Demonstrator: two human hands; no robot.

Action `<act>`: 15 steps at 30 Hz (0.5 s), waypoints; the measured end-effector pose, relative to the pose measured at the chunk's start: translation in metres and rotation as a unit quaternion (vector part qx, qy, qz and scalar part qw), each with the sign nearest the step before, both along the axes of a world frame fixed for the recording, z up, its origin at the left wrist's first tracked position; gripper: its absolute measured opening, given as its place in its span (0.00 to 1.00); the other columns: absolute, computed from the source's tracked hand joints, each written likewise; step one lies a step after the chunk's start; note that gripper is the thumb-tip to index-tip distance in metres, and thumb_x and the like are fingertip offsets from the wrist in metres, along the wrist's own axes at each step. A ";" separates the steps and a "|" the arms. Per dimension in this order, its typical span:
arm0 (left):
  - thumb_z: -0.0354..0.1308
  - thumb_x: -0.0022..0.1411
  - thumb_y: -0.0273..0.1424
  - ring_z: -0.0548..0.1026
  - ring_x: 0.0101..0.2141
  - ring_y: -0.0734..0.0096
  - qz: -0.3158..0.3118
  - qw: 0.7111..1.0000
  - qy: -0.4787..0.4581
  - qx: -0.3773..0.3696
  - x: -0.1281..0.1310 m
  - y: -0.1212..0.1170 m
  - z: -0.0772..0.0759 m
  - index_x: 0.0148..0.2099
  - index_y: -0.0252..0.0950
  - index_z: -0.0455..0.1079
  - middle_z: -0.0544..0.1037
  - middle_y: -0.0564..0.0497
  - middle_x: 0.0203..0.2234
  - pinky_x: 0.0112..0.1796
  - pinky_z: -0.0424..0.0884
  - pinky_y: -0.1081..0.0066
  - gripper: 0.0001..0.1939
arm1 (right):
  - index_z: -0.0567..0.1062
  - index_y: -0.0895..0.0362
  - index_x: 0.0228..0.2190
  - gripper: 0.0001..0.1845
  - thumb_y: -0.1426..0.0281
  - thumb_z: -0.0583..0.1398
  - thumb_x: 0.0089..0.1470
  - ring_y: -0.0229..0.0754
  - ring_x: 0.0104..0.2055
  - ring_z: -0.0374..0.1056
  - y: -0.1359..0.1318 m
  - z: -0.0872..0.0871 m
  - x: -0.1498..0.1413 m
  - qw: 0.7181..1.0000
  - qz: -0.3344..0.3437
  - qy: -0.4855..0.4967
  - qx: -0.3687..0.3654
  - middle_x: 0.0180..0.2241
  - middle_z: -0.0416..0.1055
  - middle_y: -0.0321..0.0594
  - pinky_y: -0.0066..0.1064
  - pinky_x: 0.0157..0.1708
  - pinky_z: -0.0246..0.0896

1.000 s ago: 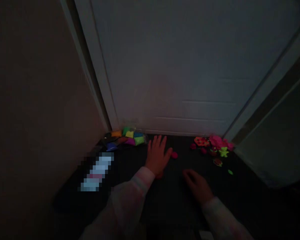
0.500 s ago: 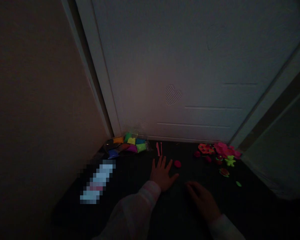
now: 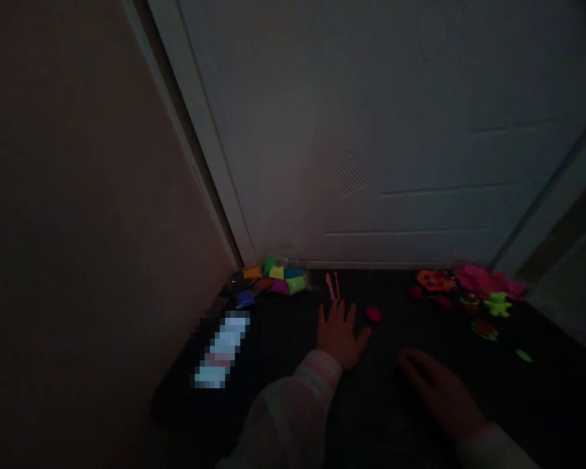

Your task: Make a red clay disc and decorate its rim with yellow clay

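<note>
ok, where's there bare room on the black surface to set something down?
Widest patch: black surface between the pixelated bright strip and left hand. Smaller: between the round pink piece and dark red lumps. Crowded: back left, colored packets; back right, pink pieces and yellow-green piece. Near edge too dark to judge.

That round lump [image 3: 373,314] is crimson, the tabletop [image 3: 283,339] black, the tools [image 3: 329,285] pink, the packets [image 3: 295,284] orange, yellow, purple; in this gloom the left sleeve [image 3: 290,404] seems pale, banded pink.
</note>
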State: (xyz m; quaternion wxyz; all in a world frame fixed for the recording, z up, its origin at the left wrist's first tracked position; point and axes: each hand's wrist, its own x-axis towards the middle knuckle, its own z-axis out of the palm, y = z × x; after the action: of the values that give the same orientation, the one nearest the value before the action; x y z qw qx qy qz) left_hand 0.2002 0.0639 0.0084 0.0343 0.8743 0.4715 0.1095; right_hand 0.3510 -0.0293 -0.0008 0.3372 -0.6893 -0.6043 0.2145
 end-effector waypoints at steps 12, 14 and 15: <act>0.24 0.52 0.51 0.44 0.55 0.61 0.001 1.000 0.013 -0.024 0.001 -0.002 -0.002 0.55 0.39 0.46 0.52 0.47 0.54 0.51 0.43 0.54 0.34 | 0.71 0.51 0.30 0.20 0.53 0.50 0.42 0.43 0.35 0.67 -0.002 -0.007 0.009 0.998 0.021 -0.001 -0.066 0.33 0.72 0.37 0.32 0.37 0.64; 0.24 0.52 0.51 0.44 0.55 0.62 -0.001 1.000 0.009 -0.023 0.001 -0.003 -0.001 0.55 0.39 0.46 0.52 0.47 0.54 0.51 0.43 0.54 0.34 | 0.71 0.49 0.30 0.19 0.52 0.50 0.41 0.43 0.34 0.68 -0.002 -0.010 0.011 0.997 0.012 0.002 -0.082 0.33 0.72 0.37 0.32 0.37 0.64; 0.24 0.52 0.51 0.44 0.55 0.62 -0.001 1.000 0.008 -0.023 0.002 -0.003 -0.001 0.55 0.39 0.46 0.52 0.47 0.54 0.51 0.43 0.54 0.34 | 0.71 0.47 0.30 0.18 0.52 0.51 0.41 0.43 0.33 0.68 -0.002 -0.014 0.012 0.996 0.006 0.001 -0.085 0.34 0.72 0.36 0.31 0.37 0.64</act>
State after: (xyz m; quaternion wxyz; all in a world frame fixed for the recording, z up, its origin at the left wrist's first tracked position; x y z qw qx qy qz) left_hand 0.2020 0.0609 0.0074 0.0511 0.8745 0.4735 0.0913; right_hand 0.3633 -0.0309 -0.0150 0.2766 -0.7114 -0.5881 0.2675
